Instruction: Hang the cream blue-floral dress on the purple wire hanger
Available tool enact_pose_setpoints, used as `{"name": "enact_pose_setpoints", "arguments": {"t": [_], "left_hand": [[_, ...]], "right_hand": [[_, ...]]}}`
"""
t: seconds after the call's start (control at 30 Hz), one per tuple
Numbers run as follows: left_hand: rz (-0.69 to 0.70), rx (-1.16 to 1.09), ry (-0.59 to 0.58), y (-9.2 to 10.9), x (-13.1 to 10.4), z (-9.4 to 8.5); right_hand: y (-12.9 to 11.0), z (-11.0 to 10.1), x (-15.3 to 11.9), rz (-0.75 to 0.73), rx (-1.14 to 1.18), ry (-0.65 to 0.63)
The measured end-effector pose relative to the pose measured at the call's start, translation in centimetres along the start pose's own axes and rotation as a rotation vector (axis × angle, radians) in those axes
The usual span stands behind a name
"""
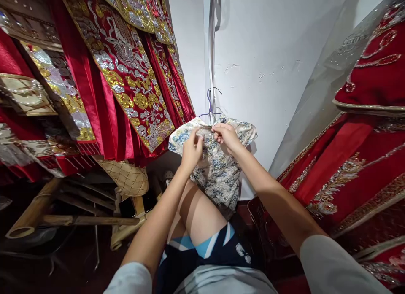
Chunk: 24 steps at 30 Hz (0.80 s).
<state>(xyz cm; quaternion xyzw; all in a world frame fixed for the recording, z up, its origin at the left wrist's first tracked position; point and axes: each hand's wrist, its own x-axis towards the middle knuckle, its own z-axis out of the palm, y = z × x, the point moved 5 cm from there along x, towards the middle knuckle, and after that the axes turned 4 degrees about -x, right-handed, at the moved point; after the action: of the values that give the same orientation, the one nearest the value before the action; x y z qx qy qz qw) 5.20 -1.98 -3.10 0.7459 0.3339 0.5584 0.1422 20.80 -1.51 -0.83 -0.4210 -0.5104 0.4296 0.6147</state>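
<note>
A short-sleeved floral shirt, cream with blue flowers, hangs on a thin purple hanger against the wall in front of me. My left hand is at the left of the collar, its fingers bent and closed on the fabric near the neckline. Just beside it, my right hand pinches the collar's front edge between thumb and fingertips. Both hands are close together at the neck opening. Whether a button or clasp lies under the fingertips is too small to tell.
Red garments with gold and silver sequins hang at the left. More beaded red clothing hangs at the right, partly under clear plastic. A bamboo frame stands low at the left. Behind the shirt is a white wall.
</note>
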Motion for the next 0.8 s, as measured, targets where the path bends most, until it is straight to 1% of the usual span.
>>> {"name": "enact_pose_setpoints", "arguments": {"t": [0.03, 0.07, 0.1, 0.17, 0.2, 0.27, 0.3, 0.33, 0.4, 0.43, 0.47, 0.5, 0.53, 0.6, 0.67, 0.73, 0.8], "left_hand": [[0.065, -0.001, -0.001, 1.1, 1.6, 0.0], [0.118, 0.022, -0.026, 2.0, 3.0, 0.2], [0.159, 0.063, -0.040, 2.8, 4.0, 0.4], [0.210, 0.136, -0.053, 3.9, 5.0, 0.8], [0.218, 0.152, -0.034, 4.2, 5.2, 0.7], [0.171, 0.098, 0.061, 4.1, 5.3, -0.4], [0.094, 0.007, 0.149, 3.4, 5.4, -1.4], [-0.015, -0.115, 0.261, 2.3, 5.4, -2.8], [-0.255, -0.368, 0.489, -0.9, 5.1, -5.4], [-0.361, -0.471, 0.577, -2.7, 4.9, -6.5], [-0.451, -0.545, 0.636, -4.5, 4.5, -7.2], [-0.527, -0.593, 0.665, -6.2, 4.1, -7.6], [-0.597, -0.628, 0.668, -7.8, 3.5, -7.6], [-0.745, -0.722, 0.650, -10.7, 1.9, -6.5], [-0.862, -0.801, 0.613, -12.8, -0.1, -4.5], [-0.953, -0.866, 0.570, -14.2, -2.1, -2.2], [-1.017, -0.916, 0.525, -15.1, -3.7, -0.3]], "right_hand": [[-0.1, 0.1, 0.1, -0.008, -0.016, -0.004], [-0.3, 0.1, 0.3, -0.018, -0.041, -0.001], [-0.3, 0.0, 0.4, -0.028, -0.074, 0.011], [0.2, -0.2, 0.8, -0.040, -0.152, 0.047], [0.8, -0.4, 0.9, -0.040, -0.190, 0.066], [2.7, -0.9, 0.8, -0.014, -0.241, 0.079], [3.9, -1.2, 0.6, 0.006, -0.259, 0.076], [5.1, -1.5, 0.3, 0.029, -0.271, 0.069], [7.3, -1.9, -0.5, 0.080, -0.268, 0.046], [8.2, -2.0, -1.0, 0.101, -0.254, 0.032], [8.9, -2.1, -1.5, 0.115, -0.237, 0.016], [9.4, -2.1, -1.9, 0.125, -0.218, -0.001], [9.9, -1.9, -2.3, 0.131, -0.200, -0.018], [10.6, -1.5, -2.6, 0.144, -0.179, -0.051], [11.4, -1.1, -2.4, 0.167, -0.178, -0.079], [12.3, -0.8, -1.9, 0.199, -0.198, -0.106], [13.4, -0.7, -1.5, 0.235, -0.237, -0.135]]}}
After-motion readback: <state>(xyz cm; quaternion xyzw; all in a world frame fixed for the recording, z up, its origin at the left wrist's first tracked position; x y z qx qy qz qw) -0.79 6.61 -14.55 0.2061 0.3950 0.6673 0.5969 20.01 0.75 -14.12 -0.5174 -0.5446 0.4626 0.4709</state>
